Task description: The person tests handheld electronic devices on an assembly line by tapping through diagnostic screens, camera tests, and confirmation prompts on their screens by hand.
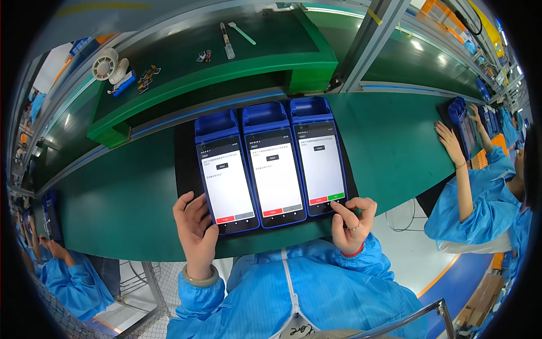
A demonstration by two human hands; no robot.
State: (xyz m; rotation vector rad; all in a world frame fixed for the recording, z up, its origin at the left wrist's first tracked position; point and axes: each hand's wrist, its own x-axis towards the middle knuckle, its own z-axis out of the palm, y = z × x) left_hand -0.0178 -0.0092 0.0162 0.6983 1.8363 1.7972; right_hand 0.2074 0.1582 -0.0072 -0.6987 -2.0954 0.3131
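Observation:
Three blue handheld payment terminals lie side by side on a black mat (184,161), screens lit. The left terminal (230,192) and the middle terminal (276,186) each show a red and a grey button. On the right terminal (323,164) the buttons are red and green. My left hand (197,229) is open at the lower left edge of the left terminal, its fingers partly curled and holding nothing. My right hand (353,223) holds nothing either. Its index finger points at the bottom of the right terminal's screen, just below the green button; whether it touches cannot be seen.
A green raised shelf (226,70) stands behind the terminals. On it lie a pen (227,40), a light green stick tool (243,34), a white round device (105,64) and small parts. Co-workers in blue sit at the right (480,195) and left (73,285) along the green bench (113,209).

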